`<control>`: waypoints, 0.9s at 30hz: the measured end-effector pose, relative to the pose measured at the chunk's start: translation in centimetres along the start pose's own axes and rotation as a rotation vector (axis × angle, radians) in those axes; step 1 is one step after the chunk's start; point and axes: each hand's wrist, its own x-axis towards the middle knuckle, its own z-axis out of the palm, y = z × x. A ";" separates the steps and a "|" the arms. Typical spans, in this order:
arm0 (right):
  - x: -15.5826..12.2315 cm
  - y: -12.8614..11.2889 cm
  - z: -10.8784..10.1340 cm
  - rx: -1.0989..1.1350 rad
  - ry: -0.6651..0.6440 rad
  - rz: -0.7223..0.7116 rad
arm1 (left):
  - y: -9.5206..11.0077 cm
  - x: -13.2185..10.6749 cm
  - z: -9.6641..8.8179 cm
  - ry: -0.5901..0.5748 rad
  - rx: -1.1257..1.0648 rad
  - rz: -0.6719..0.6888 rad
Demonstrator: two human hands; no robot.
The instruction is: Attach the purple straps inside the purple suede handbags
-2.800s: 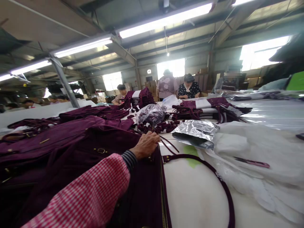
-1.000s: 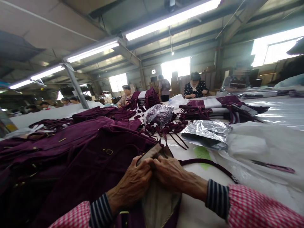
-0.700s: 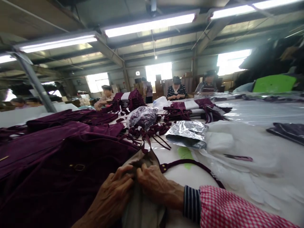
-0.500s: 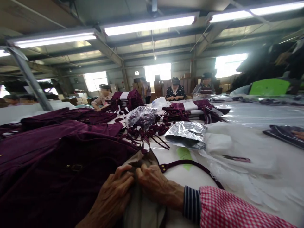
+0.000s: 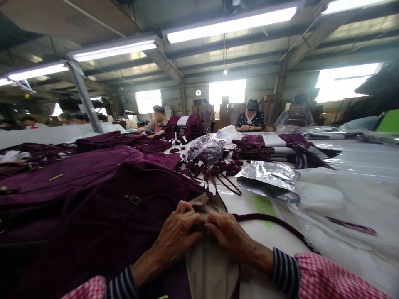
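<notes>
A purple fabric bag [image 5: 124, 228] lies in front of me, with a buckle on its side and its beige lining [image 5: 213, 265] showing. My left hand [image 5: 177, 232] has its fingers curled and pinched on the lining near the top. Close beside it, my right hand [image 5: 232, 234] pinches the same lining, the two sets of fingertips nearly meeting. The fingertips partly cover what they grip. A thin purple handle [image 5: 274, 218] arches out to the right of my right hand. A zipper edge [image 5: 189, 278] runs down below my left hand.
More purple bags [image 5: 77, 170] are piled at left. Beyond my hands lie a plastic-wrapped bundle [image 5: 204, 149], loose straps and a silver foil bag [image 5: 269, 178]. A small pink-handled cutter [image 5: 352, 226] rests on clear plastic at right. Several people sit or stand across the table.
The view has turned left, so the scene sits further right. My left hand has shifted on the lining, and its sleeve now shows. Both hands remain at the lining's top.
</notes>
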 end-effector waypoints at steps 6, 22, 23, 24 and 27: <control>-1.6 -0.9 1.0 0.205 0.058 0.002 | -2.2 -0.3 1.4 -0.056 -0.086 0.108; -5.2 3.1 -9.6 -0.388 0.046 0.091 | -0.8 -1.3 1.6 -0.032 0.044 0.165; -6.1 3.9 -10.2 -0.422 0.034 0.136 | -0.5 -1.4 1.3 -0.037 0.021 0.172; -7.0 4.7 -10.6 -0.431 0.018 0.164 | -0.3 -1.5 1.0 -0.041 -0.004 0.188; -9.3 5.9 -10.7 -0.380 0.001 0.205 | 0.0 -1.8 0.5 -0.028 -0.052 0.284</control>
